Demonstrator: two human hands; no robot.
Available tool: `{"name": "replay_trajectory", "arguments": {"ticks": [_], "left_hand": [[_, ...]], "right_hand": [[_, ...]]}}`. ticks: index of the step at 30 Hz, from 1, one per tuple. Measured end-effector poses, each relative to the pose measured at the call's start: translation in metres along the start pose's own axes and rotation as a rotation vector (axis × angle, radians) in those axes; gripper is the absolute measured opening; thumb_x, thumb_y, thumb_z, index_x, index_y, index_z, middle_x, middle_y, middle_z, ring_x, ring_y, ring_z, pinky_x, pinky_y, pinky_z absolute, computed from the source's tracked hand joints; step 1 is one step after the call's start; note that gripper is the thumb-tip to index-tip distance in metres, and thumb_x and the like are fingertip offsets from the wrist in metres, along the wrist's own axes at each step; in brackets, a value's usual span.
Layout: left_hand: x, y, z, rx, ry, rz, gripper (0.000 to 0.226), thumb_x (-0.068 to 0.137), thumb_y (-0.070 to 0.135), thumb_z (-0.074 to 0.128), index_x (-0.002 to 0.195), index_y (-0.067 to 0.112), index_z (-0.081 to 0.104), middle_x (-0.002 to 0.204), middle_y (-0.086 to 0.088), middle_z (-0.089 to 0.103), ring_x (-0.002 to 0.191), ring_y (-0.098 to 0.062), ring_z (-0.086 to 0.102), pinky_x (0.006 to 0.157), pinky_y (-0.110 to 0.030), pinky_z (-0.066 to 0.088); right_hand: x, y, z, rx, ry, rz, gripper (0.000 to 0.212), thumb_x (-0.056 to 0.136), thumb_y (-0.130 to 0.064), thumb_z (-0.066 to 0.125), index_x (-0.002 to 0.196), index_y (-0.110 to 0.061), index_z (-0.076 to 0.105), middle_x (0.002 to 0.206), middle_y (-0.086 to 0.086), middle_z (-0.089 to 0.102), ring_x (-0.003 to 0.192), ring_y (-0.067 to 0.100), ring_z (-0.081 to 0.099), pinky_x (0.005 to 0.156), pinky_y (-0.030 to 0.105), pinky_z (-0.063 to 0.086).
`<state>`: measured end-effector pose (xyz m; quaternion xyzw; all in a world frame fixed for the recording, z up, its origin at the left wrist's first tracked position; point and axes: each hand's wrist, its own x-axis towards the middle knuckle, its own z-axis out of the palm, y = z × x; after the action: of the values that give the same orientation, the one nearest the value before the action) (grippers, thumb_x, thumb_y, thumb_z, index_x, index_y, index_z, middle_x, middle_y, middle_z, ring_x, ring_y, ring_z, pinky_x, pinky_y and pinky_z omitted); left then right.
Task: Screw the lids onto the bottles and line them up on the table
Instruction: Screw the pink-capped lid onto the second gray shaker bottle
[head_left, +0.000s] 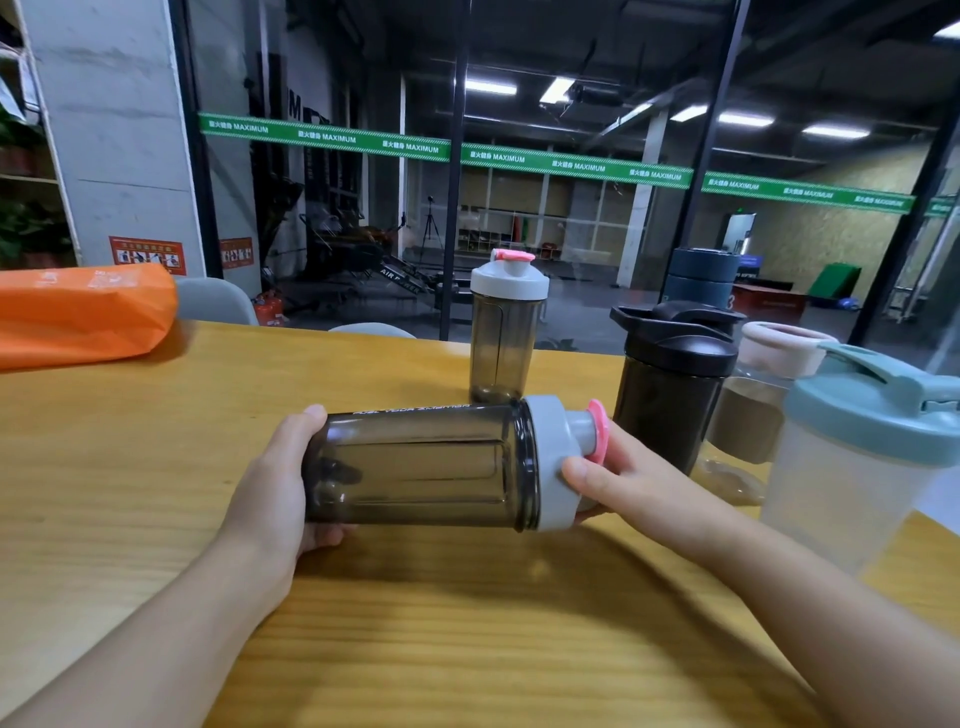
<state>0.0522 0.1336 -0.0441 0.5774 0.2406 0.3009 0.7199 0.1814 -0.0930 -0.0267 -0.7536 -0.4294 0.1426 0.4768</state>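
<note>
Smoky bottle (421, 465) held sideways above bench (467, 623), centre. Left hand (280, 483) gripped base at 9 o'clock; right hand (618, 475) pinched grey lid (553, 462) at 3 o'clock. Risk: cross-threading if lid sat tilted; elbow nudging bottles crowded at 2 o'clock.

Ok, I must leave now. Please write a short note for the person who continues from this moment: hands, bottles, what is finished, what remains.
Left hand grips the base of the smoky bottle, held sideways above the table.
Right hand grips its grey lid; whether it is fully tight cannot be told.
Standing with lids on: second smoky bottle, black bottle, clear bottle, teal-lid bottle.
Left: finish tightening, stand this bottle up, straighten the row.
</note>
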Motion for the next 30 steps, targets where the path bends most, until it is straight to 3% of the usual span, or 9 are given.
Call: {"name": "replay_trajectory", "arguments": {"ticks": [4, 10, 13, 16, 18, 20, 23, 27, 30], "left_hand": [[0.000, 0.000, 0.002, -0.014, -0.005, -0.002, 0.033, 0.091, 0.045, 0.046, 0.080, 0.018, 0.061, 0.073, -0.011, 0.062, 0.056, -0.028, 0.053, 0.048, -0.028, 0.038], [-0.002, 0.001, 0.004, -0.041, -0.020, -0.055, 0.035, 0.089, 0.048, 0.047, 0.081, 0.016, 0.062, 0.056, -0.005, 0.063, 0.050, -0.029, 0.053, 0.049, -0.029, 0.040], [-0.004, 0.001, 0.006, -0.038, -0.007, -0.061, 0.036, 0.089, 0.048, 0.047, 0.080, 0.017, 0.061, 0.062, -0.008, 0.062, 0.051, -0.028, 0.053, 0.048, -0.028, 0.042], [-0.006, 0.002, 0.010, -0.035, -0.004, -0.041, 0.034, 0.090, 0.048, 0.046, 0.079, 0.019, 0.061, 0.069, -0.009, 0.061, 0.054, -0.026, 0.054, 0.049, -0.030, 0.043], [-0.005, 0.000, 0.009, -0.027, 0.008, -0.004, 0.033, 0.090, 0.048, 0.046, 0.076, 0.022, 0.061, 0.072, -0.009, 0.061, 0.057, -0.027, 0.054, 0.051, -0.031, 0.042], [-0.003, 0.000, 0.008, -0.028, 0.007, 0.034, 0.033, 0.082, 0.052, 0.050, 0.069, 0.025, 0.063, 0.074, -0.009, 0.062, 0.061, -0.028, 0.054, 0.052, -0.032, 0.041], [-0.003, -0.001, 0.006, -0.022, -0.011, 0.079, 0.033, 0.069, 0.054, 0.048, 0.069, 0.025, 0.064, 0.074, -0.006, 0.063, 0.063, -0.025, 0.052, 0.051, -0.030, 0.040], [-0.005, -0.002, 0.005, -0.005, -0.081, 0.245, 0.033, 0.067, 0.051, 0.048, 0.076, 0.021, 0.058, 0.070, -0.006, 0.054, 0.057, -0.018, 0.049, 0.047, -0.029, 0.037], [-0.003, -0.004, 0.000, 0.007, -0.141, 0.332, 0.044, 0.060, 0.057, 0.046, 0.090, 0.030, 0.065, 0.077, -0.006, 0.056, 0.060, -0.018, 0.049, 0.047, -0.030, 0.038]], "right_hand": [[0.000, -0.006, 0.006, 0.065, 0.013, 0.019, 0.058, 0.071, -0.064, 0.055, 0.118, -0.031, 0.046, 0.108, 0.001, 0.064, 0.086, 0.004, 0.067, 0.076, 0.027, 0.057], [-0.001, -0.009, 0.010, 0.146, 0.008, 0.046, 0.092, 0.038, -0.081, 0.072, 0.101, -0.070, 0.007, 0.129, -0.002, 0.050, 0.104, 0.019, 0.065, 0.082, 0.038, 0.058], [0.003, -0.003, 0.011, 0.222, 0.049, 0.024, 0.102, 0.047, -0.062, 0.078, 0.127, -0.061, 0.014, 0.128, 0.007, 0.051, 0.096, 0.021, 0.066, 0.078, 0.043, 0.058], [0.007, 0.003, 0.012, 0.258, 0.084, 0.074, 0.125, 0.050, -0.061, 0.076, 0.148, -0.043, -0.001, 0.125, 0.007, 0.053, 0.088, 0.019, 0.067, 0.067, 0.035, 0.056], [0.008, 0.004, 0.013, 0.329, 0.081, 0.089, 0.109, 0.056, -0.057, 0.071, 0.146, -0.042, 0.011, 0.112, 0.009, 0.062, 0.078, 0.022, 0.069, 0.058, 0.031, 0.053], [0.009, 0.002, 0.017, 0.377, 0.067, 0.076, 0.070, 0.059, -0.056, 0.068, 0.122, -0.050, 0.039, 0.093, 0.011, 0.068, 0.070, 0.026, 0.068, 0.051, 0.027, 0.051], [0.007, -0.002, 0.019, 0.435, 0.067, 0.077, 0.030, 0.063, -0.054, 0.065, 0.090, -0.054, 0.054, 0.080, 0.010, 0.068, 0.063, 0.027, 0.065, 0.047, 0.024, 0.048], [0.007, -0.001, 0.015, 0.422, 0.045, 0.142, 0.061, 0.071, -0.055, 0.061, 0.116, -0.015, 0.051, 0.076, 0.016, 0.067, 0.062, 0.025, 0.064, 0.048, 0.026, 0.048], [0.008, 0.003, 0.013, 0.437, 0.030, 0.188, 0.071, 0.069, -0.058, 0.060, 0.118, -0.008, 0.051, 0.075, 0.017, 0.067, 0.060, 0.024, 0.065, 0.049, 0.026, 0.049]]}}
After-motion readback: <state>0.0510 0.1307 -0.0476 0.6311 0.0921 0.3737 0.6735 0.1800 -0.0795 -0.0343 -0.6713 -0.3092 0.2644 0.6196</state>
